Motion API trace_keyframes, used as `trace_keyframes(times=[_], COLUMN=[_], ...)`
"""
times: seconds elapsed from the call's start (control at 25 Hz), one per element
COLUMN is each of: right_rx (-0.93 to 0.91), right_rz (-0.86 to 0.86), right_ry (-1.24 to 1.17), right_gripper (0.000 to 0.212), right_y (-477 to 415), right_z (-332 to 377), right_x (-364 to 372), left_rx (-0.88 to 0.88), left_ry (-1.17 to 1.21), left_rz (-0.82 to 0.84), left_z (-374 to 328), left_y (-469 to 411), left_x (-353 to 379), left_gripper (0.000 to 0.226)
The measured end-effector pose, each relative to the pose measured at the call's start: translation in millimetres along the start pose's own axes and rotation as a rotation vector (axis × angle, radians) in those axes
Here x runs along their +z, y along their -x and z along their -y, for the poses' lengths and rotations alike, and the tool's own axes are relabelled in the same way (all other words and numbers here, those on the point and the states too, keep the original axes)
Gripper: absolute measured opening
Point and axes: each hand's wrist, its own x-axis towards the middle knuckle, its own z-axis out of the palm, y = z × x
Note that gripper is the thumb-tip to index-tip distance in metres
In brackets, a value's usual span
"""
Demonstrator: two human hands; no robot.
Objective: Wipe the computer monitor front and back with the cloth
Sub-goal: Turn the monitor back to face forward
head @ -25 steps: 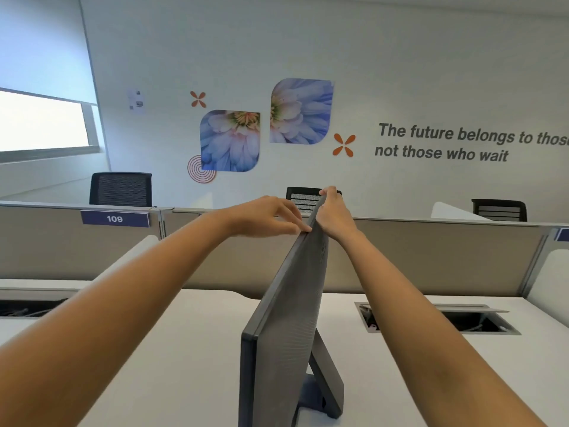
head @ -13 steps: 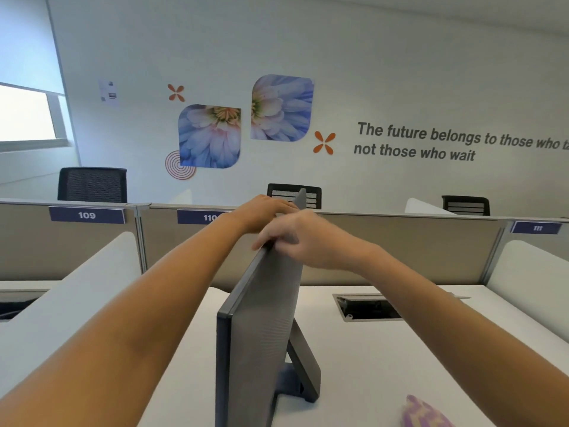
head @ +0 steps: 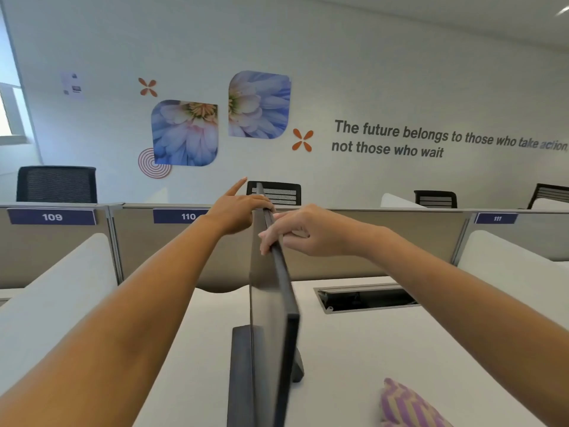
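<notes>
Turning: seemingly the step; keep the monitor (head: 269, 318) upright and swivel slowly.
Grip: right hand (head: 311, 232) clasps top edge; left hand (head: 234, 212) rests loosely.

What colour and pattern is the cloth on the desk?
The cloth is purple with tan stripes; head view, lower right.

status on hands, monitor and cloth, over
Left hand rests on monitor top edge; right hand grips it. Monitor edge-on to camera. Cloth lies on desk, in neither hand. Nothing blocking.
</notes>
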Motion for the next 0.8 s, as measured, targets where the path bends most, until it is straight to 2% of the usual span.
trace_keyframes(times=[0.16,0.44,0.56,0.68,0.8], right_rx=[0.121,0.251,0.28,0.336,0.458], right_rz=[0.063,0.139,0.038,-0.086,-0.095], right_ry=[-0.098,0.108,0.141,0.023,0.074], right_gripper=[0.034,0.026,0.03,0.037,0.03], right_y=[13.4,16.2,21.0,18.6,6.5], right_z=[-9.9,-30.4,-44.4,-60.8,-74.8], right_x=[-21.0,-34.3,-31.0,-28.5,-28.5], left_rx=[-0.047,-0.13,-0.135,-0.174,-0.215], left_ry=[-0.056,-0.044,-0.067,-0.1,-0.184], left_rz=[-0.016,0.054,0.075,0.05,0.03], left_z=[-0.7,10.9,14.0,16.6,18.0], left_y=[6.1,21.7,26.0,31.2,36.1], left_x=[-3.4,-10.5,-14.7,-17.4,-17.7], left_gripper=[0.057,0.041,0.042,0.043,0.043])
